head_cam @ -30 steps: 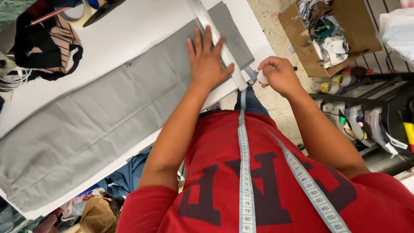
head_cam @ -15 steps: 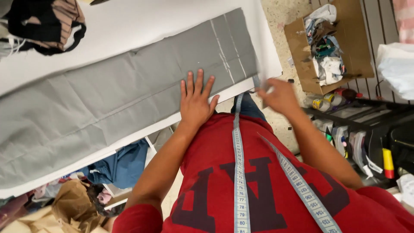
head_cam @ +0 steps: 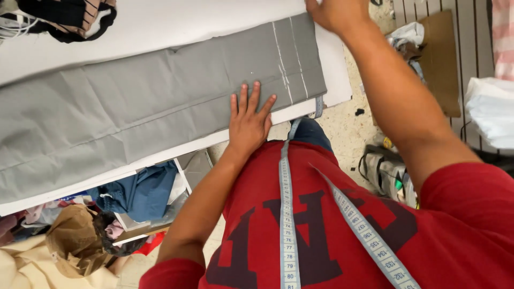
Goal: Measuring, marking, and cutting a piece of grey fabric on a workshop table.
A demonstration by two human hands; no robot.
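A long grey folded fabric (head_cam: 134,107) lies along the white table (head_cam: 160,27), with white chalk lines (head_cam: 284,59) drawn across its right end. My left hand (head_cam: 250,120) rests flat on the fabric's near edge, fingers spread, holding nothing. My right hand (head_cam: 334,13) reaches to the fabric's far right corner at the top of the view. Its fingers are cut off by the frame, so what it holds is hidden. A measuring tape (head_cam: 286,214) hangs round my neck over a red shirt.
Dark clothing (head_cam: 64,16) lies on the table's far left. Under the table are blue cloth (head_cam: 139,192) and a brown paper bag (head_cam: 75,241). To the right, on the floor, are a cardboard sheet (head_cam: 439,59), a white bag (head_cam: 490,109) and a grey bag (head_cam: 385,171).
My right hand has moved from the fabric's near right edge out to its far right corner. My left hand has slid back toward the near edge and stays flat on the fabric.
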